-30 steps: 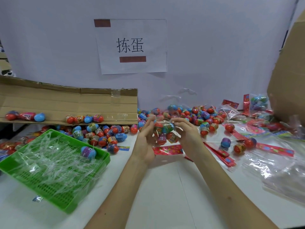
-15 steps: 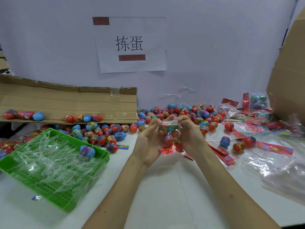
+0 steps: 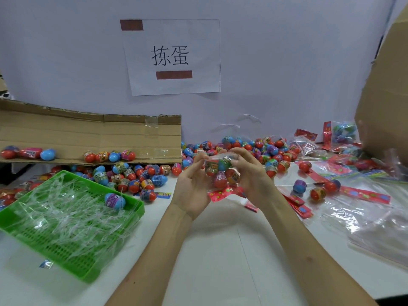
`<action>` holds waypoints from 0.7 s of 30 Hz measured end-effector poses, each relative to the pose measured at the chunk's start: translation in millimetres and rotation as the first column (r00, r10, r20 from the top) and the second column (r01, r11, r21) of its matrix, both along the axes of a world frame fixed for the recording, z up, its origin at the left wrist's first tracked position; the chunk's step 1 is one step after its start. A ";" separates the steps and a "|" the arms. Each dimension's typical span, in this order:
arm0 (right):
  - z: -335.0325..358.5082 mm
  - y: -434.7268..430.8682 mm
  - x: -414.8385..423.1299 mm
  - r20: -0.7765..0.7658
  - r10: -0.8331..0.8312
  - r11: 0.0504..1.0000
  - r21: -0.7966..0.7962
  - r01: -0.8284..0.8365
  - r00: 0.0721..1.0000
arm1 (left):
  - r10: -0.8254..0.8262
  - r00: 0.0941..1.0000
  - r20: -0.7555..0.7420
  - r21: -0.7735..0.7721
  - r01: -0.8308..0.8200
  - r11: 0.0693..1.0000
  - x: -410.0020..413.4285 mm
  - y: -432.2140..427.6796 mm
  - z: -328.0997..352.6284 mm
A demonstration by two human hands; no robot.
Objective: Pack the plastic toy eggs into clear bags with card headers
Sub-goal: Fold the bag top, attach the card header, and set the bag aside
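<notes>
Above mid-table [image 3: 220, 250], bag [image 3: 221, 171], seemingly pinched, between left hand [image 3: 193, 186], right hand [image 3: 250, 180].

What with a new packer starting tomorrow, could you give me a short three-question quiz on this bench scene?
1. True or false: the left hand and the right hand both hold one clear bag with eggs in it.
2. The lone egg by the green tray lies: A) in the tray, at its left corner; B) in the tray, near its right corner; C) on the table outside the tray.
3. Fill in: the held bag's red card header hangs ___ the eggs.

Key: 1 true; 2 B; 3 below.
</notes>
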State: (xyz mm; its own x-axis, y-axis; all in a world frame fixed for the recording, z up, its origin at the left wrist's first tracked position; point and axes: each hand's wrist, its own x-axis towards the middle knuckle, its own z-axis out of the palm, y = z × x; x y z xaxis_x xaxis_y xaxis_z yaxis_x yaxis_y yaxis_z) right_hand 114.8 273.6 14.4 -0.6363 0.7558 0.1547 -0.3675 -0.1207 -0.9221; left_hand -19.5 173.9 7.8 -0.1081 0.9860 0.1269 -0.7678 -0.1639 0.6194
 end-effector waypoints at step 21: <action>-4.7 5.4 -5.0 0.337 -0.211 0.977 0.112 0.183 0.918 | 0.425 0.754 -0.501 -0.169 -0.566 0.807 0.1 13.6 -12.9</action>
State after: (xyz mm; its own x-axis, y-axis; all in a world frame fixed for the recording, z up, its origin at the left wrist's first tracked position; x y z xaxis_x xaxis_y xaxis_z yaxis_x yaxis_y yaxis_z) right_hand 109.8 279.0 9.7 -0.5000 0.8659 0.0149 -0.0339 -0.0024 -0.9994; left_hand -19.4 187.6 -5.1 -0.5978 0.8016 -0.0045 -0.2798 -0.2034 0.9383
